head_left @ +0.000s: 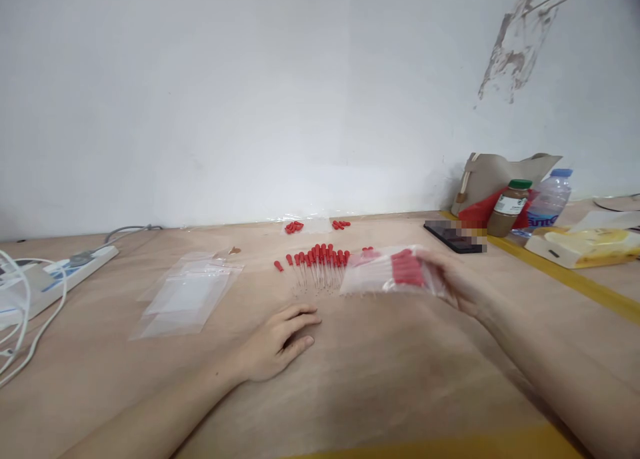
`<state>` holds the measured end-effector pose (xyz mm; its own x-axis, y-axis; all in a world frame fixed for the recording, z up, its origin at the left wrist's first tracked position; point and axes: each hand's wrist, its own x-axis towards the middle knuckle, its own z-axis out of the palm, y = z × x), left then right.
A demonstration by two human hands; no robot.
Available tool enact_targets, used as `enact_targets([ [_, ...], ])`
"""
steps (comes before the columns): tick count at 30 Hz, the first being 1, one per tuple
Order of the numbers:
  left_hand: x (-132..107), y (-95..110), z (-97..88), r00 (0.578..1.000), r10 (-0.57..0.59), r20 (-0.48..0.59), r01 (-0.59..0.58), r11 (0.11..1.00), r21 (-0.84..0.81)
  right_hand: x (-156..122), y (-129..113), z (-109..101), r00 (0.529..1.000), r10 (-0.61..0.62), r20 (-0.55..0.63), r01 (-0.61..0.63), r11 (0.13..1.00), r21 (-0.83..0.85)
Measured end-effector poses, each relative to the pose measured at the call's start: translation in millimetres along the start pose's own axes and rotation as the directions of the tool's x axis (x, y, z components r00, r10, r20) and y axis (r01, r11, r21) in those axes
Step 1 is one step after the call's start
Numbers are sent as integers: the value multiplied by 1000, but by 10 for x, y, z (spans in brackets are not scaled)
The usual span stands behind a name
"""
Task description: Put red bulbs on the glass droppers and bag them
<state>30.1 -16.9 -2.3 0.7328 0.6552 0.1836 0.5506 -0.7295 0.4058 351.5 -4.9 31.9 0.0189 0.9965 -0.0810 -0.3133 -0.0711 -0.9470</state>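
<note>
My right hand (453, 279) grips the end of a clear plastic bag (370, 272), lifted just over the table and slightly blurred. Inside it lie droppers with red bulbs (407, 269), bulbs toward my fingers. My left hand (283, 339) rests on the table, fingers stretched out and holding nothing. Just beyond it is a spread of loose glass droppers (320, 262), their red bulbs pointing to the wall. The bag hides part of the droppers on the right. Two small groups of red rubber bulbs (294, 227) lie farther back, by the wall.
Flat clear zip bags (185, 296) are stacked to the left, near a white power strip (95, 262) with cables. On the right are a dark phone (450, 236), a green-capped jar (510, 209), a water bottle (550, 199), a grey bag (493, 169) and a yellow tissue pack (590, 242).
</note>
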Motion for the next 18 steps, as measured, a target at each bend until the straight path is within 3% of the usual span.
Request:
enact_targets([
  [3,0,-10,2,1000,16,-2,-16,1000,17,187,-78,-271,953,-188,-238,204,978,46],
  [6,-4,-18,-7,1000,18,-11,-18,1000,19,383,4,-444,897,-225,-380,272,959,77],
  [9,-5,-2,6,1000,15,-3,-15,1000,25,525,148,-503,892,-181,-413,212,977,30],
  [12,2,27,19,1000,18,-6,-18,999,35,552,228,-547,906,-179,-384,56,949,-310],
  [15,10,-41,-74,993,-37,-114,47,996,82,454,187,-614,864,-293,-409,-81,722,-687],
  [17,-3,-200,-229,953,-135,-272,189,965,181,362,117,-619,817,-437,-376,-165,448,-879],
  [18,-22,-315,-325,910,-192,-367,298,919,259,325,83,-595,810,-496,-312,-191,280,-941],
])
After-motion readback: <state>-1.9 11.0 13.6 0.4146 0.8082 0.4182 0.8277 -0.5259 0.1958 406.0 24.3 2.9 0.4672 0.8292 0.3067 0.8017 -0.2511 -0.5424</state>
